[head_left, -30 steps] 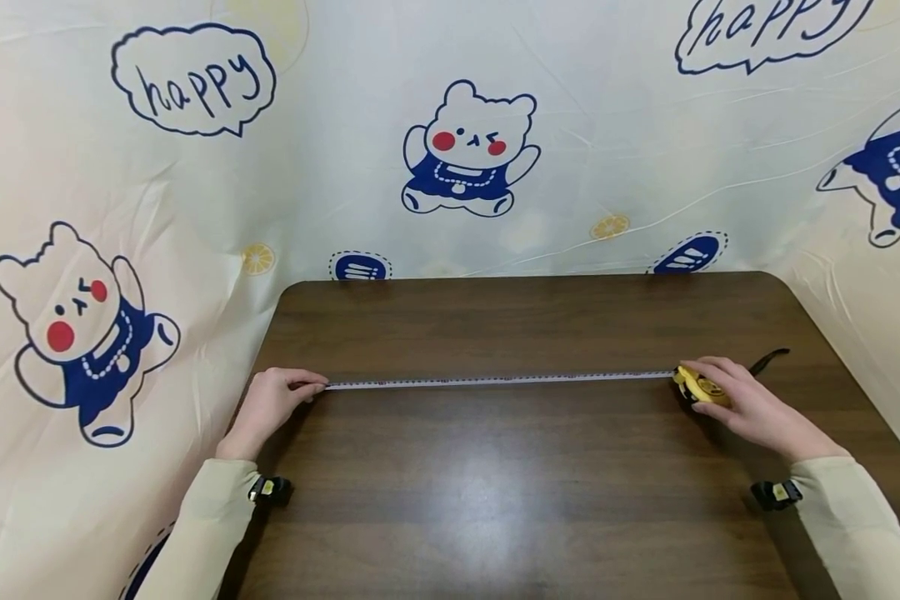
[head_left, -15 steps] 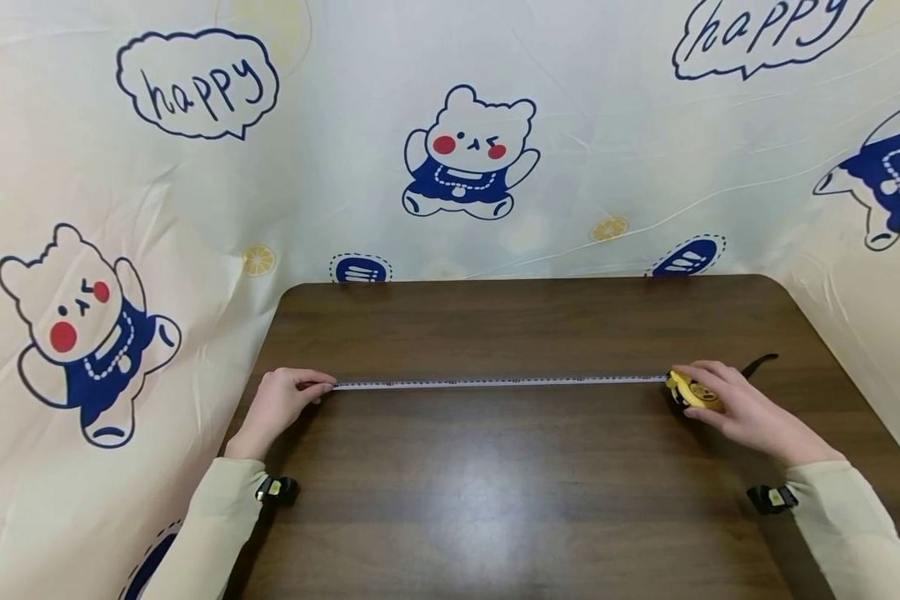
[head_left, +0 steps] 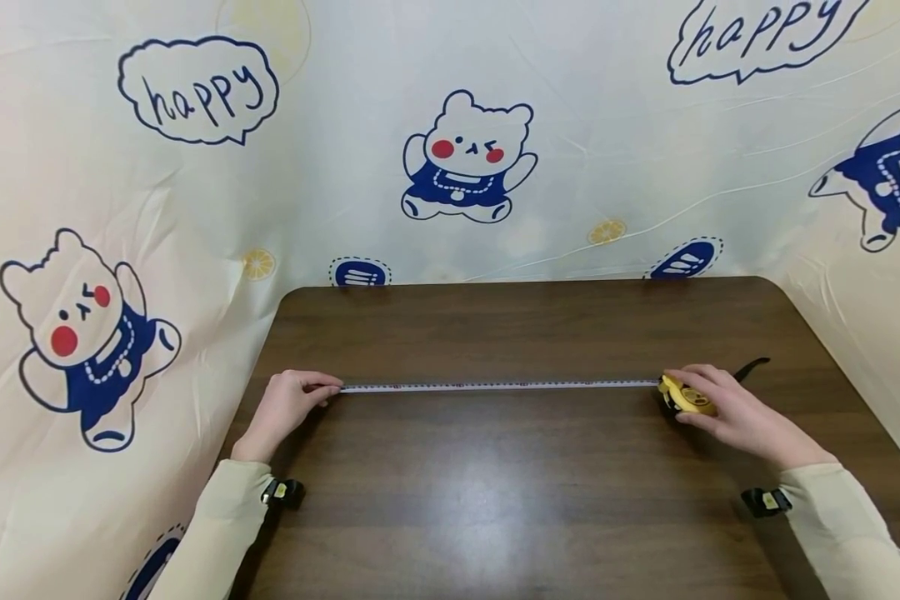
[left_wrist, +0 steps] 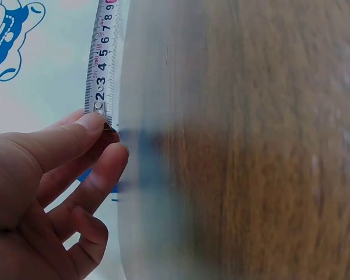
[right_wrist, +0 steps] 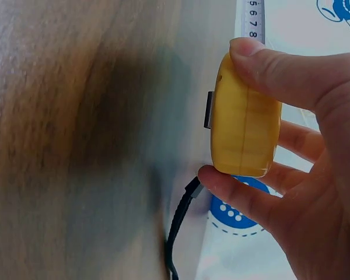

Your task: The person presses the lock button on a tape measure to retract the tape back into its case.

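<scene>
A white measuring blade (head_left: 495,387) stretches straight between both hands above the brown table, its numbers running up from the left end. My left hand (head_left: 288,408) pinches the blade's metal end hook (left_wrist: 99,107) between thumb and fingers. At the other end, my right hand (head_left: 735,414) grips the yellow tape measure case (right_wrist: 245,119), thumb at the blade's mouth and fingers along the opposite side. From the case hangs a black wrist strap (right_wrist: 178,224), which points to the back right in the head view.
The dark wooden table (head_left: 480,483) has rounded far corners. A pale curtain (head_left: 330,150) with bear drawings hangs behind it and along both sides. Each wrist wears a small black camera (head_left: 767,502).
My hands have come slightly closer together: the left moved right and the right moved left with the case. The stretch of blade between them is shorter.
</scene>
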`<state>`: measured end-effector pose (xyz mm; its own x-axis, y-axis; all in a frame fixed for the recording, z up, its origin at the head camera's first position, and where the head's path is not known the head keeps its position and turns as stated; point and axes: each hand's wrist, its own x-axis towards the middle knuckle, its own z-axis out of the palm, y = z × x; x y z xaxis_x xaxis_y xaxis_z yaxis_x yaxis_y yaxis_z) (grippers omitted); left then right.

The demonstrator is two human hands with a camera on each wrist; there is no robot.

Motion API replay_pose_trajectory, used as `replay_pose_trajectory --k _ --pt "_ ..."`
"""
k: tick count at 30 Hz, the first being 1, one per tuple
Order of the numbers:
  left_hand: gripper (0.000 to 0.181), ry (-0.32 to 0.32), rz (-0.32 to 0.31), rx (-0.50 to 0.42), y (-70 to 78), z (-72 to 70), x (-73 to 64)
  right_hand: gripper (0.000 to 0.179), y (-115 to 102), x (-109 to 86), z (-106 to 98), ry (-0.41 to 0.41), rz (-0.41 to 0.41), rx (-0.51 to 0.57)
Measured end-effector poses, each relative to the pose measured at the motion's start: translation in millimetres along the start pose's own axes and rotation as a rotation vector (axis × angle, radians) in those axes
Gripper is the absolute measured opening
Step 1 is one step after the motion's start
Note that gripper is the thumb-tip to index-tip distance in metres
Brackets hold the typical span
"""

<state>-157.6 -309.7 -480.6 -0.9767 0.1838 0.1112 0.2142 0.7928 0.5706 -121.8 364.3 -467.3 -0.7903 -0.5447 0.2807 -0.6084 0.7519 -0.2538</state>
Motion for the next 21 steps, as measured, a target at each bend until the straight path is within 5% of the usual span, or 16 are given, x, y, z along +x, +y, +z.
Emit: replay_pose_trajectory --k 21 --pt "0.01 -0.032 0.016 -0.02 12.9 7.8 3.5 0.073 -7.4 5.7 5.1 0.031 -0.059 0.015"
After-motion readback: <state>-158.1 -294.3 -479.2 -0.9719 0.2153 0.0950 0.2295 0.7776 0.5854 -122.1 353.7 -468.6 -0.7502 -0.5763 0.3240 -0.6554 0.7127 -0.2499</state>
